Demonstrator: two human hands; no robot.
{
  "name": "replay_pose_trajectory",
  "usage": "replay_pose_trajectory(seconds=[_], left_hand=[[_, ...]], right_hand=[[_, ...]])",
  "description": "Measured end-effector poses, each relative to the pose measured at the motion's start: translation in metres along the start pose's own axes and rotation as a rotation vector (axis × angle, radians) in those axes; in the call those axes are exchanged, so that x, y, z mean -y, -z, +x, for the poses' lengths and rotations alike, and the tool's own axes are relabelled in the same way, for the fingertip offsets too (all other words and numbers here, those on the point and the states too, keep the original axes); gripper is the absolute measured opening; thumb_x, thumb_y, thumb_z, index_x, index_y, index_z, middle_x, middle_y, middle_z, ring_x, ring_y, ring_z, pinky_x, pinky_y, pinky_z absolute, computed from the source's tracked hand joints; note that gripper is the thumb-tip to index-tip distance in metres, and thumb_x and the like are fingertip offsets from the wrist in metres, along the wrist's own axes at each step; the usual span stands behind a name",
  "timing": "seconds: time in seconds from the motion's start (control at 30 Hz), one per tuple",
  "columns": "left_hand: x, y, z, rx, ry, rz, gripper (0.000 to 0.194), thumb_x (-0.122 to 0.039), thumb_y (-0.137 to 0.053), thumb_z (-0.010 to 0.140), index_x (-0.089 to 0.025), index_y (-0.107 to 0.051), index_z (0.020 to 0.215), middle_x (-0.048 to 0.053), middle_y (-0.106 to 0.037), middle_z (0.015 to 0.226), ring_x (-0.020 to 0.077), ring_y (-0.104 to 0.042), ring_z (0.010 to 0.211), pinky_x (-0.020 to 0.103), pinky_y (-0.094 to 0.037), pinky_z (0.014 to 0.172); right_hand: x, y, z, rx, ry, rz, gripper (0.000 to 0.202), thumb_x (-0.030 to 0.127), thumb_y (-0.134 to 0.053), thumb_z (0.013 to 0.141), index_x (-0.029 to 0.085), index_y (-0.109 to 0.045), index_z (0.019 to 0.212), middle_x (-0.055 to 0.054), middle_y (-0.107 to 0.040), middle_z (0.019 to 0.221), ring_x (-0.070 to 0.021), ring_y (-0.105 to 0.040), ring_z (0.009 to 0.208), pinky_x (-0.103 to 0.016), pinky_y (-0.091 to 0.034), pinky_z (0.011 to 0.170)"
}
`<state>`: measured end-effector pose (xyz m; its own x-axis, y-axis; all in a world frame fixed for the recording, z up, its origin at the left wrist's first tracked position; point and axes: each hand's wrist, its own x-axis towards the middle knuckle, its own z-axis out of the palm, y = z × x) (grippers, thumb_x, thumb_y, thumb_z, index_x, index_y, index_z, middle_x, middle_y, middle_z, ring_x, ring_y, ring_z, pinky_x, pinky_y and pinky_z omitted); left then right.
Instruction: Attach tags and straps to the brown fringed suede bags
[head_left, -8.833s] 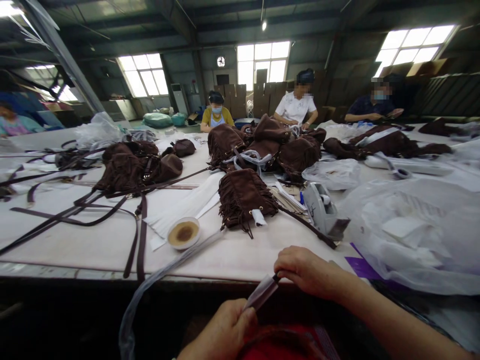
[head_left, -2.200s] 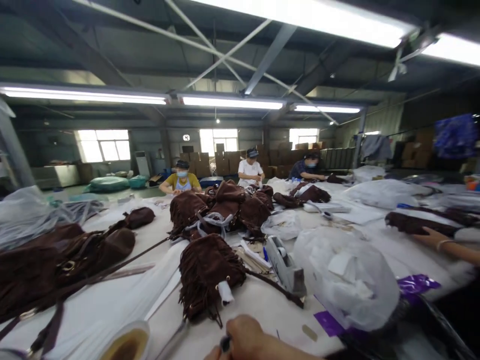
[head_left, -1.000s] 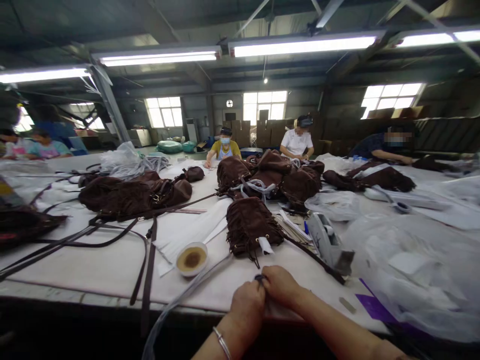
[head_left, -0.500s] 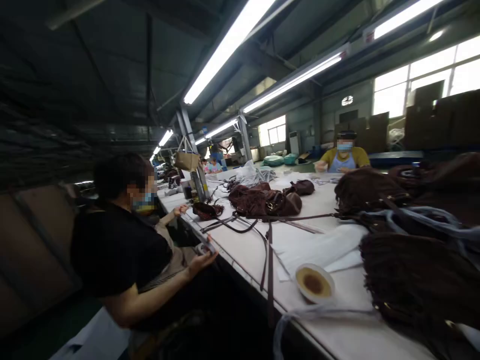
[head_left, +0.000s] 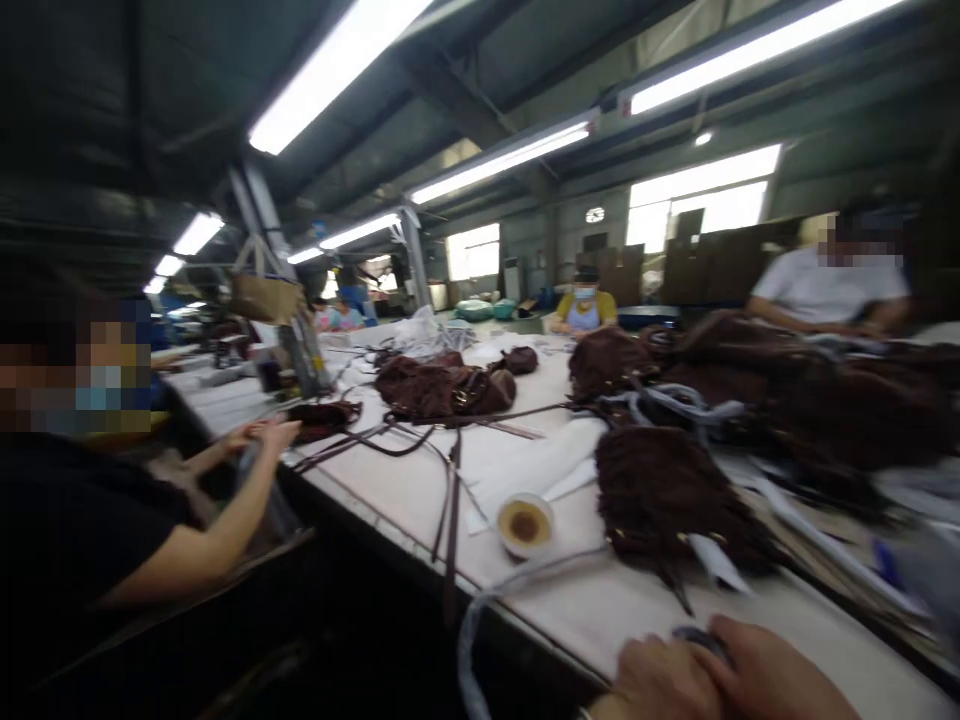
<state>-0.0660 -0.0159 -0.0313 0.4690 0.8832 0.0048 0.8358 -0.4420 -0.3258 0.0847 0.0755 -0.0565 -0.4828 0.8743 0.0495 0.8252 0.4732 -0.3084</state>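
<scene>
At the bottom right, my left hand (head_left: 654, 680) and my right hand (head_left: 776, 672) are close together over the table's front edge, fingers closed. Between them shows a small dark, rounded object (head_left: 703, 643), too blurred to name; which hand grips it is hard to tell. Just beyond them lies a dark brown fringed bag (head_left: 667, 495) with a white tag (head_left: 718, 562). To the left of that bag stands a round bowl (head_left: 525, 525) holding something brown.
A long white table (head_left: 551, 615) carries more brown bags (head_left: 442, 388), dark straps (head_left: 452, 500) and clear plastic (head_left: 469, 640) hanging over its edge. A person in black (head_left: 82, 530) sits at the left. Two people sit across the table, near a metal post.
The view has turned right, and both my hands have come into it at the bottom. The person at the left has brought their hands together. A person in white now shows at the right.
</scene>
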Motion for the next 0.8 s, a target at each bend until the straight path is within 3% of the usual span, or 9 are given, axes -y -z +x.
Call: replay_pose_trajectory(seconds=[0.03, 0.1, 0.2, 0.33, 0.4, 0.5, 0.6, 0.67, 0.8], left_hand=[[-0.011, -0.001, 0.009, -0.038, 0.031, -0.073, 0.029, -0.024, -0.046, 0.099, -0.013, -0.058, 0.123, 0.014, -0.067, 0.098, 0.022, -0.066, 0.079, 0.032, -0.055, 0.059], [-0.021, -0.001, 0.018, -0.086, 0.21, -0.305, 0.025, -0.017, -0.046, 0.097, -0.013, -0.06, 0.117, 0.012, -0.067, 0.094, 0.0231, -0.066, 0.08, 0.034, -0.055, 0.064], [-0.009, 0.0, 0.014, -0.025, 0.141, -0.42, 0.022, -0.01, -0.049, 0.093, -0.017, -0.063, 0.108, 0.009, -0.067, 0.098, 0.0243, -0.065, 0.087, 0.036, -0.055, 0.072], [0.019, 0.001, 0.003, -0.061, 0.041, -0.384, 0.022, -0.013, -0.054, 0.092, -0.024, -0.062, 0.11, 0.005, -0.066, 0.096, 0.0224, -0.063, 0.085, 0.034, -0.053, 0.072], [0.021, 0.001, 0.005, -0.07, 0.036, -0.384, 0.019, -0.012, -0.055, 0.091, -0.023, -0.064, 0.106, 0.005, -0.066, 0.095, 0.0219, -0.063, 0.085, 0.032, -0.053, 0.073], [0.008, 0.001, 0.015, -0.104, 0.074, -0.403, 0.02, -0.008, -0.052, 0.091, -0.019, -0.065, 0.104, 0.007, -0.067, 0.097, 0.0223, -0.063, 0.087, 0.033, -0.053, 0.075], [-0.006, 0.004, 0.023, -0.094, 0.144, -0.403, 0.021, -0.006, -0.049, 0.092, -0.016, -0.065, 0.102, 0.008, -0.068, 0.097, 0.0226, -0.064, 0.086, 0.033, -0.053, 0.075], [-0.008, 0.008, 0.023, -0.063, 0.136, -0.411, 0.02, -0.008, -0.049, 0.093, -0.017, -0.064, 0.101, 0.008, -0.068, 0.098, 0.0226, -0.064, 0.087, 0.033, -0.053, 0.074], [0.011, 0.012, 0.015, -0.019, 0.004, -0.395, 0.022, -0.017, -0.052, 0.094, -0.022, -0.06, 0.114, 0.005, -0.068, 0.097, 0.022, -0.064, 0.081, 0.033, -0.052, 0.069]], right_hand=[[-0.001, 0.007, -0.005, 0.034, -0.051, -0.036, 0.022, 0.032, -0.054, 0.093, 0.023, -0.071, 0.081, -0.011, -0.074, 0.085, -0.0277, -0.069, 0.083, -0.036, -0.05, 0.07], [0.0, 0.021, -0.005, 0.085, -0.072, -0.089, 0.028, 0.025, -0.045, 0.093, 0.019, -0.071, 0.087, -0.013, -0.075, 0.09, -0.0276, -0.07, 0.087, -0.034, -0.046, 0.072], [0.0, 0.044, 0.005, 0.182, 0.161, -0.11, 0.022, 0.026, -0.051, 0.091, 0.018, -0.071, 0.087, -0.011, -0.075, 0.093, -0.0236, -0.068, 0.089, -0.029, -0.043, 0.074], [-0.003, 0.066, 0.008, 0.265, 0.391, -0.153, 0.02, 0.026, -0.053, 0.09, 0.018, -0.071, 0.089, -0.009, -0.075, 0.094, -0.021, -0.067, 0.086, -0.027, -0.04, 0.071], [-0.001, 0.067, 0.006, 0.231, 0.362, -0.142, 0.021, 0.028, -0.052, 0.091, 0.019, -0.071, 0.09, -0.009, -0.074, 0.096, -0.0213, -0.067, 0.087, -0.027, -0.041, 0.071], [0.006, 0.056, 0.0, 0.128, 0.052, -0.116, 0.03, 0.04, -0.051, 0.092, 0.018, -0.07, 0.095, -0.012, -0.074, 0.097, -0.0246, -0.067, 0.09, -0.029, -0.043, 0.072], [0.012, 0.046, -0.003, 0.135, -0.148, -0.135, 0.032, 0.035, -0.048, 0.092, 0.014, -0.071, 0.097, -0.016, -0.074, 0.095, -0.0269, -0.069, 0.087, -0.031, -0.044, 0.07], [0.01, 0.046, -0.003, 0.169, -0.086, -0.14, 0.029, 0.027, -0.046, 0.091, 0.014, -0.071, 0.098, -0.016, -0.074, 0.098, -0.0268, -0.069, 0.089, -0.031, -0.044, 0.072], [-0.003, 0.063, 0.001, 0.271, 0.163, -0.113, 0.022, 0.032, -0.055, 0.087, 0.02, -0.073, 0.092, -0.01, -0.075, 0.098, -0.0247, -0.067, 0.094, -0.029, -0.043, 0.078]])
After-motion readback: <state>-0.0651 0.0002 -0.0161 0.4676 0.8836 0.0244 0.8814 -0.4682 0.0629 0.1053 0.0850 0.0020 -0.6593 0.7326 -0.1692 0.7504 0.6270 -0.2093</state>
